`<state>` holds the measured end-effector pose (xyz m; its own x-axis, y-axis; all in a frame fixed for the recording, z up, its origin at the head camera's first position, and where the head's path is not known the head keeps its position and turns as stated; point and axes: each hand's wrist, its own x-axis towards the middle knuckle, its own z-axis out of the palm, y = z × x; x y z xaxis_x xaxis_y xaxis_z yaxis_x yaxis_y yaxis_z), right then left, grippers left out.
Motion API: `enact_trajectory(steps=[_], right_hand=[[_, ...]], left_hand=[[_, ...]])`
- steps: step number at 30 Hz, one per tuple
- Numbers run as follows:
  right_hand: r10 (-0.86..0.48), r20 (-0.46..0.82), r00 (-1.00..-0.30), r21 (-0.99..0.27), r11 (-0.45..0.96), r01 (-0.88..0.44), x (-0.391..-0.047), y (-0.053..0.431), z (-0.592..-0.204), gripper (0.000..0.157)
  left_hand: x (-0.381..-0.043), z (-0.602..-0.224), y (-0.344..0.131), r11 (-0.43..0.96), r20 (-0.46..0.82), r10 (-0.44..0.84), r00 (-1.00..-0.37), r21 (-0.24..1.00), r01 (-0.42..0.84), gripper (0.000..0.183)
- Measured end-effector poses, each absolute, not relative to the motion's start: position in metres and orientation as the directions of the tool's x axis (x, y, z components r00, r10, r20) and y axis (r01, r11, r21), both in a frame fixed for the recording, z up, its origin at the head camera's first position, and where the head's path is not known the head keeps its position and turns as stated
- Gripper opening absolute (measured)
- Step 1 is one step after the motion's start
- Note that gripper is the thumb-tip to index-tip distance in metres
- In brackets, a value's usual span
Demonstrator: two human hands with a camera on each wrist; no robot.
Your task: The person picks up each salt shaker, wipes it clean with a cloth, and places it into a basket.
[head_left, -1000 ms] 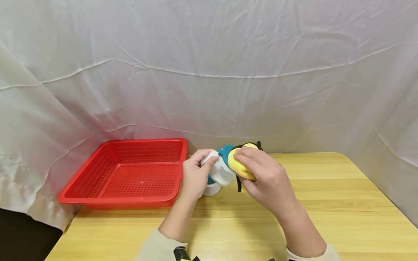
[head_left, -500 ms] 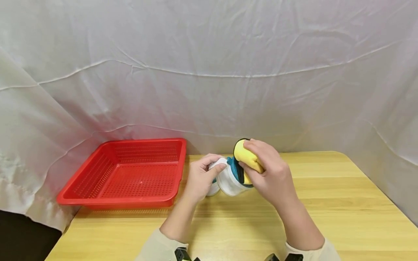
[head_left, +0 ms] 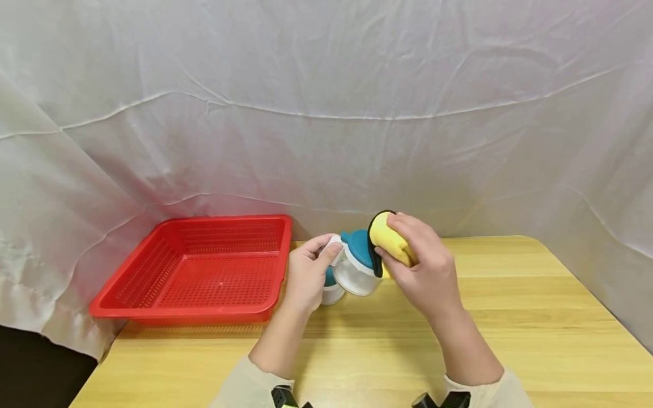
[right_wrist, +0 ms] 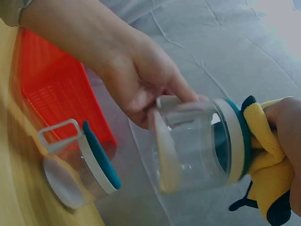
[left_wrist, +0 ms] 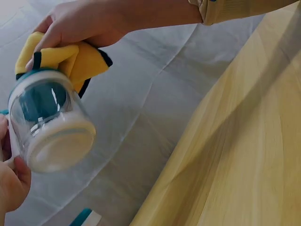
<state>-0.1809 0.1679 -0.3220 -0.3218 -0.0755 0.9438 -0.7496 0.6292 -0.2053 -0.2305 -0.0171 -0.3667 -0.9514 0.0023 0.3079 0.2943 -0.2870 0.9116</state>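
Observation:
My left hand (head_left: 306, 275) grips the white handle of a clear jar (head_left: 355, 277), holding it tilted above the table. Its teal lid (head_left: 360, 247) faces up and to the right, with a white band beneath it. In my right hand (head_left: 425, 266) is a bunched yellow cloth (head_left: 390, 238) with black edging, pinched between thumb and fingers and lying against the lid. The right wrist view shows the cloth (right_wrist: 263, 146) touching the lid's top, with one black-edged corner hanging down. Behind the held jar, a second jar (right_wrist: 70, 181) with a teal lid and white handle stands upright on the table.
A red plastic basket (head_left: 178, 313) with perforated sides sits at the left of the wooden table (head_left: 510, 317), close to the left hand. Pale grey fabric (head_left: 326, 113) hangs behind the table and along its sides.
The held jar dips down and right, then rises back left, its tilt shifting. The right hand moves the cloth across the lid to its right side, uncovering more teal. The second jar stays put.

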Motion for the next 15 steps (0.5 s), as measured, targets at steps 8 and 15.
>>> enact_trajectory(steps=[8, 15], right_hand=[[-0.172, 0.981, -0.094, 0.028, 0.596, -0.802, -0.179, 0.146, -0.321, 0.027], [-0.219, 0.975, -0.038, 0.108, 0.614, -0.782, -0.180, 0.146, -0.322, 0.024]], left_hand=[[-0.224, -0.362, -0.003, -0.246, 0.231, -0.074, -0.970, 0.938, 0.242, 0.022], [-0.224, -0.358, -0.006, -0.268, 0.189, -0.100, -0.977, 0.940, 0.209, 0.023]])
